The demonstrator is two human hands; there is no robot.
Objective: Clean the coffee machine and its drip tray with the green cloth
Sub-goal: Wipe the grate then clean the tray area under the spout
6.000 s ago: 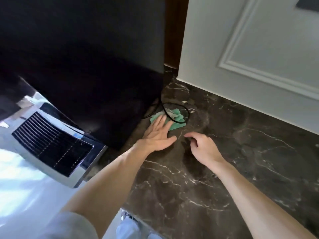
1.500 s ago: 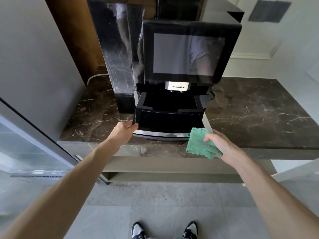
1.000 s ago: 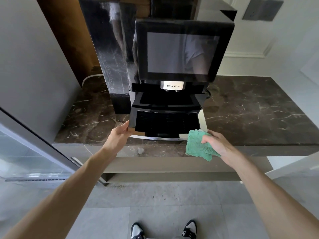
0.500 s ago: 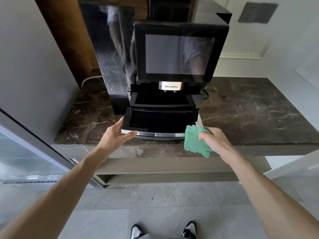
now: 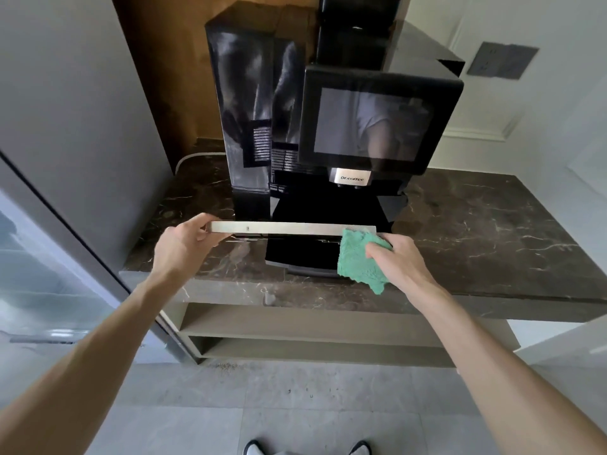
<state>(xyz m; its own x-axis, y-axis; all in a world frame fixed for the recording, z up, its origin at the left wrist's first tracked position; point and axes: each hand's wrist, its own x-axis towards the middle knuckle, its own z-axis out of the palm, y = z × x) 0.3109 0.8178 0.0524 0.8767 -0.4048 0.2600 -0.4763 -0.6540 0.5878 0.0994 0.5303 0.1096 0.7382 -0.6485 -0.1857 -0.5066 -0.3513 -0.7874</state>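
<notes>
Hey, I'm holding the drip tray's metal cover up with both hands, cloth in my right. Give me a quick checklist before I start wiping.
1. Grip of the left hand on the left end of the metal cover: ok.
2. The green cloth pinched in the right hand against the cover's right end: ok.
3. Cover lifted off the black tray base: ok.
4. Cover held level: ok.
5. Liquid in the tray base: cannot tell, too dark.
6. Bare countertop to the right for setting it down: ok.
</notes>
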